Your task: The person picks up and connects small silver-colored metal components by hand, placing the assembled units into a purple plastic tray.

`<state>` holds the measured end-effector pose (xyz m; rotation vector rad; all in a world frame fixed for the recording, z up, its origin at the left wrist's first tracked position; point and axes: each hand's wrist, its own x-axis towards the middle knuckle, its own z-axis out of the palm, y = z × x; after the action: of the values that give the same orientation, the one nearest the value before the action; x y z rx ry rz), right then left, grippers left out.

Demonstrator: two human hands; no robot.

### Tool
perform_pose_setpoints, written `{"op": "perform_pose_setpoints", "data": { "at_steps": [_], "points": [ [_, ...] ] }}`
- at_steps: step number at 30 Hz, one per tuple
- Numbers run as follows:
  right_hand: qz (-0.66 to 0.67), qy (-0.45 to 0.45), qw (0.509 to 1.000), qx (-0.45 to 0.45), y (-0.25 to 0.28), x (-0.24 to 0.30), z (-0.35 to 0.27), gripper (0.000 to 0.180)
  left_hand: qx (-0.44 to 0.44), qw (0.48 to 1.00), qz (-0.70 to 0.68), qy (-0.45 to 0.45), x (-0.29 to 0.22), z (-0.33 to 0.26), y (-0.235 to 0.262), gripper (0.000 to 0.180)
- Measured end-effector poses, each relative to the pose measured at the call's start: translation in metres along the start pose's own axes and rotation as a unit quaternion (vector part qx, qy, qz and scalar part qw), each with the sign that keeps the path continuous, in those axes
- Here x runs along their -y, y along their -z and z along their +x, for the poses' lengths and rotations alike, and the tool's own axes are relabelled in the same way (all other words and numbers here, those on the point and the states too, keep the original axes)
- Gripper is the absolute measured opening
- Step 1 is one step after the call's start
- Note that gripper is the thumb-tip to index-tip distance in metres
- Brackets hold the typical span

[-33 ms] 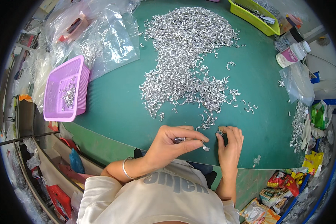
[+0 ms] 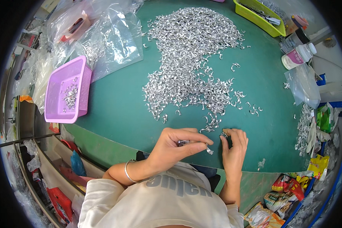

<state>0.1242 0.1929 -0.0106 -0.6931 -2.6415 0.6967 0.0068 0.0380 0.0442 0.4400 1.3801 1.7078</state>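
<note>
My left hand [image 2: 173, 146] is closed, pinching a small curved silver metal piece [image 2: 209, 150] between thumb and forefinger tips. Another silver piece [image 2: 183, 142] shows in the hollow of that hand, behind the thumb. A short way to the right, my right hand [image 2: 235, 146] holds a similar small metal part [image 2: 224, 135] between thumb and fingers; its shape is partly covered. Just beyond both hands, a broad heap of silver C-shaped metal pieces [image 2: 195, 41] spreads over the green tabletop [image 2: 117, 106], its nearest tip close to my fingers.
At the left edge stands a purple plastic basket [image 2: 83, 91] with some metal pieces inside. Behind it lie clear plastic bags [image 2: 117, 45]. A yellow-green tray [image 2: 254, 17] sits at the far right, near a white bottle [image 2: 298, 56]. More metal pieces [image 2: 304, 129] line the right edge.
</note>
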Motion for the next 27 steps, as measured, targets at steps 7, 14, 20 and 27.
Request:
{"op": "perform_pose_setpoints", "data": {
  "at_steps": [7, 14, 20, 27],
  "points": [
    [0.013, 0.009, 1.000, -0.027, -0.006, 0.001, 0.003, 0.018, 0.002, 0.998, 0.046, -0.051, -0.001, -0.003, -0.002, 0.014],
    [0.013, 0.024, 0.999, -0.030, -0.008, -0.003, 0.002, 0.020, 0.000, 0.992, 0.079, -0.097, -0.002, -0.008, -0.005, 0.015],
    [0.015, 0.028, 0.999, -0.039, -0.009, -0.005, 0.001, 0.020, 0.006, 0.989, 0.086, -0.124, -0.002, -0.010, -0.005, 0.016],
    [0.031, 0.019, 0.998, -0.057, -0.009, 0.000, 0.003, 0.017, 0.007, 0.988, 0.087, -0.127, -0.002, -0.012, -0.005, 0.017]
  ]
}}
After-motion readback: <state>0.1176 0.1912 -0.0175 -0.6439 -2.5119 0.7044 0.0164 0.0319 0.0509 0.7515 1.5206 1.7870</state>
